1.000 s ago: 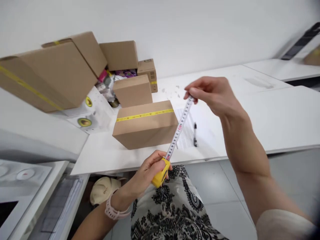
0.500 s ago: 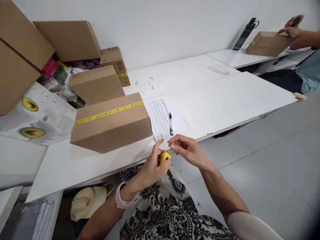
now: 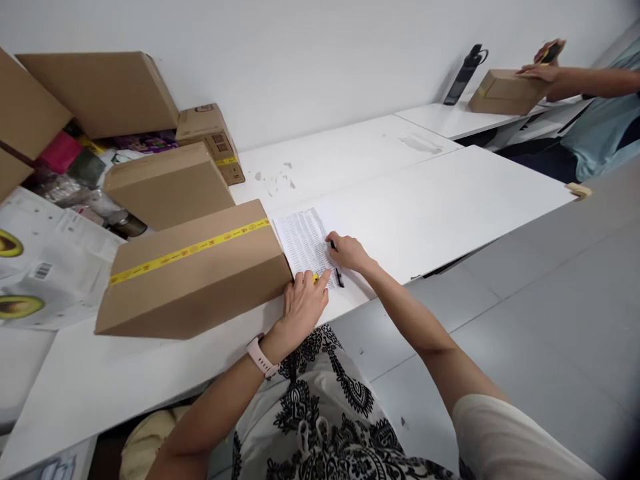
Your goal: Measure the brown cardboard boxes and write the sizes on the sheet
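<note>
Carton (image 3: 200, 267) leftward, open tabletop (image 3: 425, 193) rightward

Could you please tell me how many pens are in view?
1: the pen, partly covered by the right hand, at the printed paper's right side; others may be hidden.

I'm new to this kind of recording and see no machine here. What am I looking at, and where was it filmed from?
There is no robot: these are a person's bare hands, filmed by one camera worn on the head, looking forward and down. On the white table stands a carton sealed with yellow tape, with a printed sheet beside it. The left hand covers a yellow tape measure, of which only a bit shows. The right hand has its fingertips at a black pen; whether the pen is lifted is hard to tell. Far right, another person's hands are at a small cardboard box, near a dark bottle.
</note>
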Action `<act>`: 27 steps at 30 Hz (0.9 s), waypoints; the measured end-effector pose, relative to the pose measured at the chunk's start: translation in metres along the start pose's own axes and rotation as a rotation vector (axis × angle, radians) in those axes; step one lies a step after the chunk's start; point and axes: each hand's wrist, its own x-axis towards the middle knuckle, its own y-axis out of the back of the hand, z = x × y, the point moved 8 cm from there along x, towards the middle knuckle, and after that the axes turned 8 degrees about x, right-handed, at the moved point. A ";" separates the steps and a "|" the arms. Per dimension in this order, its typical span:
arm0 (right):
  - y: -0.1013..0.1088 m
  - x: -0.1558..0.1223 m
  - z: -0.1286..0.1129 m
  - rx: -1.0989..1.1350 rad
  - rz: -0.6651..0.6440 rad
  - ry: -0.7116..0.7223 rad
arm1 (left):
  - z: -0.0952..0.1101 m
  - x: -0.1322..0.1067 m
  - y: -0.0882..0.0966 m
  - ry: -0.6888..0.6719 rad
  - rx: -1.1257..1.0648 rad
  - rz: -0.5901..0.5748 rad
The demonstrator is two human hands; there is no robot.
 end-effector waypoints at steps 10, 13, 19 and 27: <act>0.052 -0.031 0.045 1.190 0.041 0.162 | -0.029 0.053 -0.023 0.020 0.200 0.062; 0.048 -0.039 0.048 1.117 0.199 0.169 | -0.027 0.059 -0.024 -0.051 0.182 0.129; 0.008 -0.031 0.035 1.114 0.077 0.140 | -0.003 0.053 -0.031 -0.316 0.094 0.223; -0.003 -0.020 0.038 0.969 0.152 0.032 | 0.002 0.051 -0.036 -0.361 0.073 0.201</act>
